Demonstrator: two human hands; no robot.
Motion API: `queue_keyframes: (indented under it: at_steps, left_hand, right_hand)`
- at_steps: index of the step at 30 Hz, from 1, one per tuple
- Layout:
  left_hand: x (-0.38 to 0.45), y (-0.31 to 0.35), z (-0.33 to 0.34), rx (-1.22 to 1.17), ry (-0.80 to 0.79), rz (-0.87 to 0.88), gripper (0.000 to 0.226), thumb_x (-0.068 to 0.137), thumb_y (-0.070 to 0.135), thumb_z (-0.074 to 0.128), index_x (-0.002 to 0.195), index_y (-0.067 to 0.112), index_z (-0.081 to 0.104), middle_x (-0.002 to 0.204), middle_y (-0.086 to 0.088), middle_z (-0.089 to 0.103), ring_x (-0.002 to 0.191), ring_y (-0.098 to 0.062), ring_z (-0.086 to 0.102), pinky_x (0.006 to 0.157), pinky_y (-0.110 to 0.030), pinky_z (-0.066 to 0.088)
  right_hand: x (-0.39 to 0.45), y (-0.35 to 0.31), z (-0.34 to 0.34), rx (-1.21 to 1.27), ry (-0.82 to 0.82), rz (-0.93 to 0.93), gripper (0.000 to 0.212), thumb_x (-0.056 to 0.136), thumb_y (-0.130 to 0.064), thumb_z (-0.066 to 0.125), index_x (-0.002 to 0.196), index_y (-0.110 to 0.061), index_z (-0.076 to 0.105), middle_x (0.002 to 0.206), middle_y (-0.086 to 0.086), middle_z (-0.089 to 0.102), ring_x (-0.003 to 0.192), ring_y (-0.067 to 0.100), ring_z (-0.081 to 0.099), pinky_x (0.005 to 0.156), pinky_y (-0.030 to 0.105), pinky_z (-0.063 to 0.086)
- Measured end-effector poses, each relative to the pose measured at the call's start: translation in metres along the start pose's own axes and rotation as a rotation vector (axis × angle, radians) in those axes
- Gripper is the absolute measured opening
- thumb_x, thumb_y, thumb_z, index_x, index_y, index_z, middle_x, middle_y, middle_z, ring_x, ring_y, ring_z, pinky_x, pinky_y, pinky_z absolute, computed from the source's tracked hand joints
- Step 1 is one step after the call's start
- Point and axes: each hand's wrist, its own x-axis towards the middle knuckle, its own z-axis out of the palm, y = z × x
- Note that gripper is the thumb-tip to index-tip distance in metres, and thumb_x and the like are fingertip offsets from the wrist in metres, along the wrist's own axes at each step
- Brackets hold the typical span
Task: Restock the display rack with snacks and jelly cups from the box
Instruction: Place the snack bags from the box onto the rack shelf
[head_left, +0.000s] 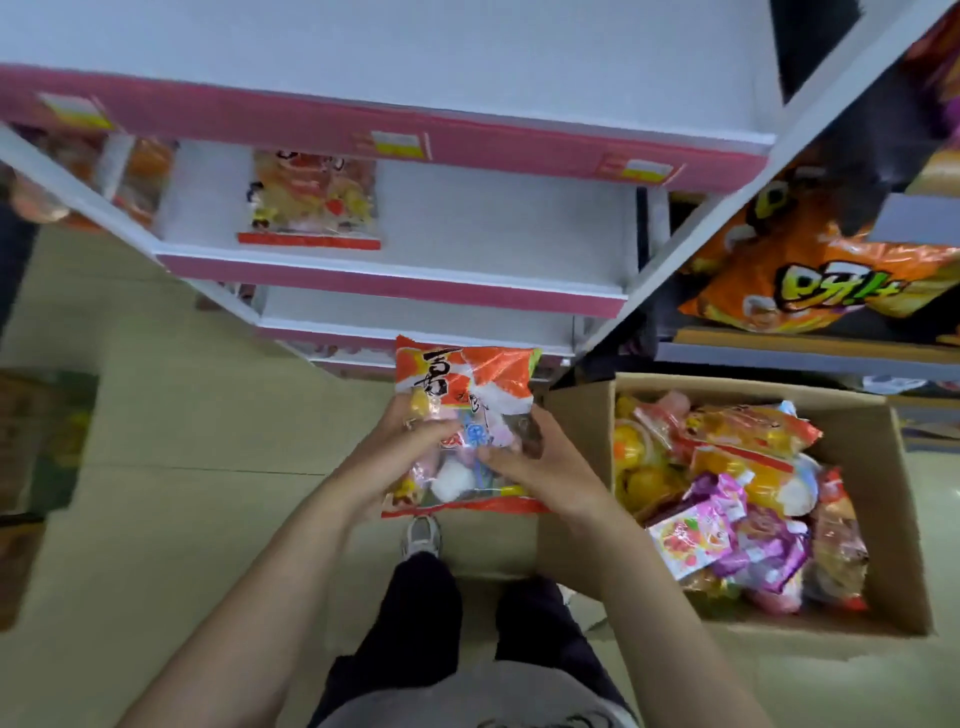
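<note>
I hold a clear jelly-cup bag (462, 384) with an orange-red printed top in front of me, above the floor. My left hand (400, 457) grips its left side and my right hand (530, 462) grips its right side. The white display rack (395, 270) with pink shelf edges stands just beyond the bag. One similar jelly bag (311, 200) stands on its middle shelf, left of centre. To my right an open cardboard box (893, 519) on the floor holds several jelly-cup bags and snack packs (727, 499).
Another shelf unit at the right carries orange snack bags (810, 280). More packets (130, 171) sit on the rack's left side. My shoe (422, 535) and legs are below the bag on the beige tiled floor. A dark green object (52, 441) lies at the left edge.
</note>
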Motion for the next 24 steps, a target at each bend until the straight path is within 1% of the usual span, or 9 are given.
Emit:
queue_keyframes:
  at_steps: [2, 5, 7, 10, 13, 15, 16, 19, 24]
  left_hand:
    - [-0.006, 0.004, -0.028, 0.032, -0.053, -0.049, 0.094, 0.074, 0.043, 0.08, 0.148, 0.047, 0.022, 0.137, 0.012, 0.045, 0.126, -0.015, 0.045, 0.104, -0.048, 0.038]
    - [-0.007, 0.019, -0.061, 0.024, 0.064, 0.053, 0.09, 0.076, 0.038, 0.082, 0.147, 0.047, 0.027, 0.128, -0.002, 0.056, 0.128, -0.024, 0.05, 0.097, -0.037, 0.04]
    - [-0.002, 0.039, -0.077, 0.022, 0.137, 0.191, 0.076, 0.075, 0.039, 0.084, 0.136, 0.051, 0.04, 0.127, -0.009, 0.061, 0.117, -0.021, 0.059, 0.087, -0.028, 0.046]
    - [0.019, 0.082, -0.093, -0.039, 0.227, 0.385, 0.059, 0.083, 0.031, 0.079, 0.131, 0.041, 0.047, 0.119, 0.01, 0.064, 0.103, 0.0, 0.065, 0.075, -0.014, 0.051]
    - [0.05, 0.114, -0.106, 0.01, 0.446, 0.488, 0.069, 0.085, 0.036, 0.076, 0.144, 0.031, 0.041, 0.139, 0.005, 0.052, 0.12, -0.008, 0.055, 0.097, -0.024, 0.047]
    - [0.063, 0.115, -0.111, 0.182, 0.494, 0.537, 0.068, 0.091, 0.037, 0.069, 0.149, 0.034, 0.034, 0.151, 0.001, 0.035, 0.13, -0.015, 0.043, 0.104, -0.027, 0.038]
    - [0.068, 0.109, -0.113, 0.321, 0.488, 0.582, 0.065, 0.094, 0.038, 0.064, 0.151, 0.035, 0.033, 0.155, 0.0, 0.029, 0.137, -0.019, 0.036, 0.108, -0.031, 0.034]
    - [0.082, 0.091, -0.122, 0.914, 0.473, 0.666, 0.062, 0.101, 0.045, 0.047, 0.156, 0.038, 0.019, 0.166, 0.001, 0.005, 0.152, -0.029, 0.008, 0.121, -0.048, 0.012]
    - [0.109, 0.079, -0.144, 1.36, 0.45, 0.564, 0.065, 0.099, 0.064, 0.019, 0.154, 0.045, -0.01, 0.165, 0.005, -0.018, 0.153, -0.029, -0.005, 0.121, -0.053, -0.006]
  right_hand:
    - [0.011, -0.008, 0.024, -0.025, 0.02, -0.022, 0.078, 0.066, -0.052, 0.087, 0.133, -0.039, 0.05, 0.125, -0.014, 0.064, 0.113, 0.008, 0.062, 0.1, 0.039, 0.052]
    - [0.026, -0.03, 0.053, 0.042, 0.053, -0.122, 0.045, 0.083, -0.024, 0.08, 0.12, -0.039, 0.058, 0.113, -0.015, 0.068, 0.104, 0.006, 0.065, 0.093, 0.03, 0.054]
    - [0.041, -0.052, 0.066, 0.082, 0.115, -0.19, 0.053, 0.085, -0.019, 0.078, 0.133, -0.026, 0.055, 0.11, -0.014, 0.067, 0.103, 0.007, 0.066, 0.085, 0.021, 0.056]
    - [0.074, -0.088, 0.072, 0.048, 0.261, -0.322, 0.067, 0.085, -0.023, 0.077, 0.144, -0.025, 0.045, 0.119, -0.008, 0.063, 0.108, 0.011, 0.064, 0.087, 0.028, 0.058]
    - [0.107, -0.119, 0.069, -0.078, 0.416, -0.509, 0.065, 0.092, -0.017, 0.069, 0.147, -0.029, 0.038, 0.134, -0.001, 0.052, 0.111, 0.009, 0.061, 0.09, 0.02, 0.054]
    - [0.129, -0.122, 0.07, -0.324, 0.46, -0.553, 0.062, 0.096, -0.02, 0.064, 0.15, -0.03, 0.036, 0.15, 0.006, 0.039, 0.132, 0.018, 0.047, 0.098, 0.01, 0.042]
    - [0.138, -0.119, 0.073, -0.479, 0.459, -0.56, 0.062, 0.096, -0.024, 0.063, 0.151, -0.031, 0.035, 0.155, 0.008, 0.034, 0.14, 0.022, 0.038, 0.105, 0.015, 0.04]
    - [0.158, -0.099, 0.084, -0.882, 0.388, -0.533, 0.064, 0.096, -0.043, 0.057, 0.152, -0.034, 0.029, 0.161, 0.011, 0.027, 0.149, 0.031, 0.023, 0.114, 0.056, 0.033]
    - [0.169, -0.087, 0.093, -1.205, 0.337, -0.399, 0.068, 0.097, -0.061, 0.033, 0.156, -0.037, 0.009, 0.166, 0.006, 0.004, 0.153, 0.025, -0.003, 0.121, 0.052, -0.004]
